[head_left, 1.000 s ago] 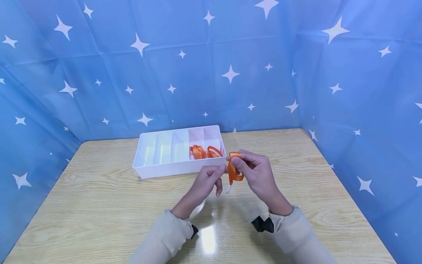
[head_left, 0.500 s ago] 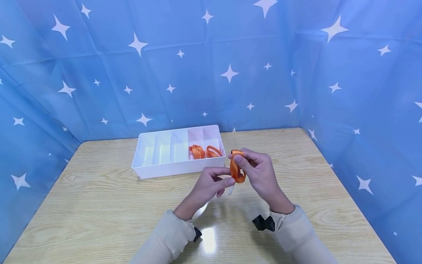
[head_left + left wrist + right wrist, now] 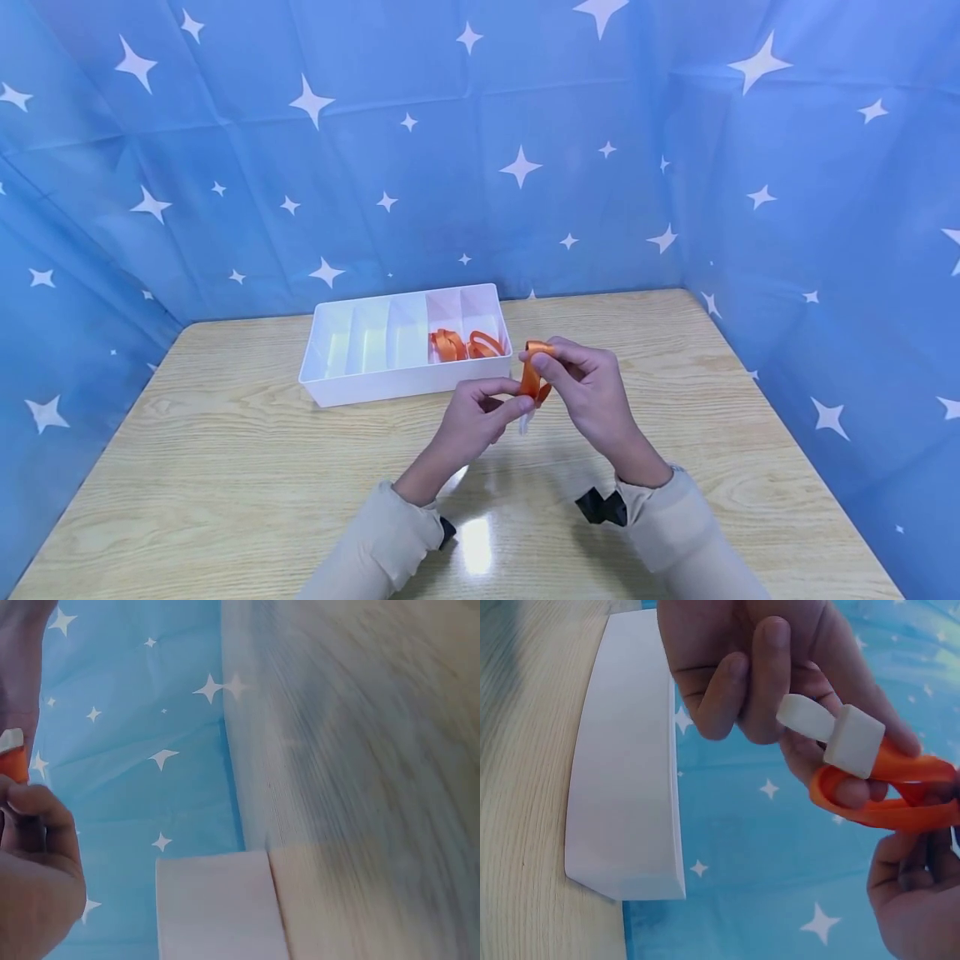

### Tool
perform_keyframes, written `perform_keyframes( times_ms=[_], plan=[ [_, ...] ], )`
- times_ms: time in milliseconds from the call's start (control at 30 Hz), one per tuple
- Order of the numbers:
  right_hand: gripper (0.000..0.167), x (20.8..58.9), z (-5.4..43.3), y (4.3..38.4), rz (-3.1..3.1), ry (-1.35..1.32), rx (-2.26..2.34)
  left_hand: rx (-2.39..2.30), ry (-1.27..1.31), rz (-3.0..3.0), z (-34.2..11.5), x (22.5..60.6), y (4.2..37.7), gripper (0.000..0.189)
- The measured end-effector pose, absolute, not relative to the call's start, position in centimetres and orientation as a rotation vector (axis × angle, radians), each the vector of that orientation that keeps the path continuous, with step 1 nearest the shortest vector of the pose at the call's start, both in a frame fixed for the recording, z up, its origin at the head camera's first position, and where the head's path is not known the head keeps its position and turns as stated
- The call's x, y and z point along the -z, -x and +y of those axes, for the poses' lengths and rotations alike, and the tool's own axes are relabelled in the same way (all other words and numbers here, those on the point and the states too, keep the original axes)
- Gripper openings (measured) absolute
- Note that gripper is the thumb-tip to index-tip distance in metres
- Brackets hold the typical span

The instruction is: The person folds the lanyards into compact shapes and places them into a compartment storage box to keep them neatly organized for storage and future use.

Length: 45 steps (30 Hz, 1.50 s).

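Note:
An orange lanyard (image 3: 531, 379), gathered into a loop, is held up between both hands above the table. My right hand (image 3: 588, 396) pinches its upper fold between thumb and fingers. At its lower end, the thumb and index finger of my left hand (image 3: 476, 421) pinch the band. A white plastic fitting (image 3: 855, 741) with a small white tab sits on this lower end in the right wrist view. There the other fingers of my left hand curl loosely. In the left wrist view, only a bit of orange band (image 3: 13, 765) shows beyond my left fingertips.
A white divided box (image 3: 405, 385) stands behind and left of my hands. Two coiled orange bands, one coil (image 3: 448, 345) and another (image 3: 486, 344), lie in its two rightmost compartments. A wooden table (image 3: 225, 467) lies under everything, with a blue starred curtain (image 3: 480, 150) behind it.
My left hand has moved right and now pinches the lanyard's lower end, where earlier it was just beside the loop. The loop looks narrower now. My right hand keeps its hold.

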State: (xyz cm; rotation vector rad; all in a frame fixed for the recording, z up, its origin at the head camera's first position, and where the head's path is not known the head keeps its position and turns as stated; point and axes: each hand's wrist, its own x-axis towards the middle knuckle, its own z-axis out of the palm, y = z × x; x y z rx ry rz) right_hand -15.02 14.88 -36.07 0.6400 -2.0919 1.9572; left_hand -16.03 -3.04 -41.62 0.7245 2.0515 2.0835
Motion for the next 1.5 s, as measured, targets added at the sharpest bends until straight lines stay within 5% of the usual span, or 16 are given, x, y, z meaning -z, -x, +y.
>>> perform_keyframes(
  times_ms=[433, 967, 1500],
  plan=[
    [0.016, 36.3, 14.9, 15.3, -2.100, -0.636, -1.936, -2.098, -0.931, 2.281, -2.5, 41.8, 15.2, 0.017],
    [0.023, 35.7, 15.3, 15.1, -2.200, -0.495, -1.995, -2.175, -0.776, 2.328, -3.0, 39.1, 13.9, 0.010],
    [0.022, 35.4, 15.6, 15.2, -2.273, -0.493, -1.989, -2.191, -0.661, 2.209, -3.2, 42.2, 15.7, 0.012]
  ],
)
